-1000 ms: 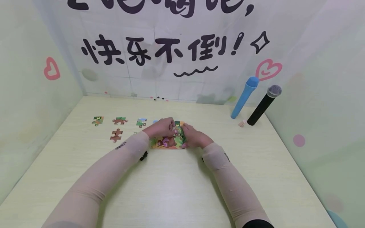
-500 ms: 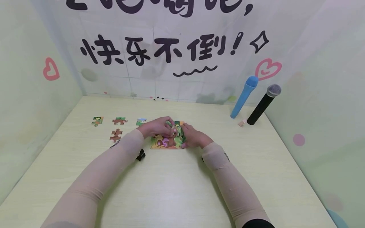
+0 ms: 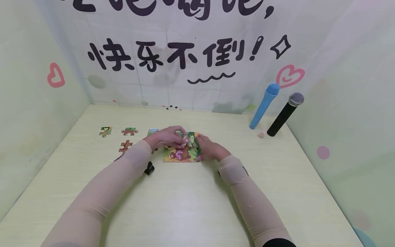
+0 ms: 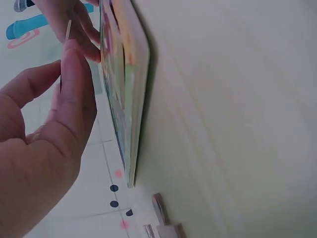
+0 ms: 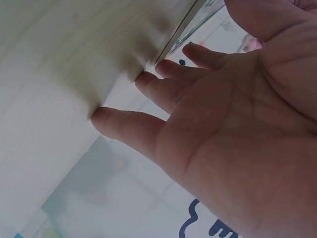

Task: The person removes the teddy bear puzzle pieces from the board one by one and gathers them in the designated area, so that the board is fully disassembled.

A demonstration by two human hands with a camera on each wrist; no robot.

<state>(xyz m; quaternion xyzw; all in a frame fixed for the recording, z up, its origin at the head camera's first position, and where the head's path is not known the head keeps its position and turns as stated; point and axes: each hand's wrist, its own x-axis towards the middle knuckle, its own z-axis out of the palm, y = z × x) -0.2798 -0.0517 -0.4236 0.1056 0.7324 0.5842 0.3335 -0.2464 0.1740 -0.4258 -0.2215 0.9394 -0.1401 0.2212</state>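
On the table lies a colourful jigsaw puzzle board (image 3: 172, 158) with a brown bear picture. My left hand (image 3: 166, 136) is above its upper part, pinching a small puzzle piece (image 3: 186, 139) between thumb and fingers. Seen in the left wrist view, that puzzle piece (image 4: 68, 30) stands thin and edge-on, raised off the board. My right hand (image 3: 210, 148) rests at the board's right edge. In the right wrist view its fingers (image 5: 129, 130) are extended, with tips on the tabletop beside the board. The left hand and forearm cover part of the board's left side.
Loose puzzle pieces lie left of the board, among them a green one (image 3: 106, 131) and a brown one (image 3: 125, 146); another puzzle piece (image 3: 152, 131) sits behind the left wrist. A blue microphone (image 3: 263, 106), a black microphone (image 3: 284, 116) and a small pinkish item (image 3: 262, 134) are at back right.
My left hand has shifted a little to the left, and its fingers show more open around the pinched puzzle piece. The right hand has stayed at the board's edge.
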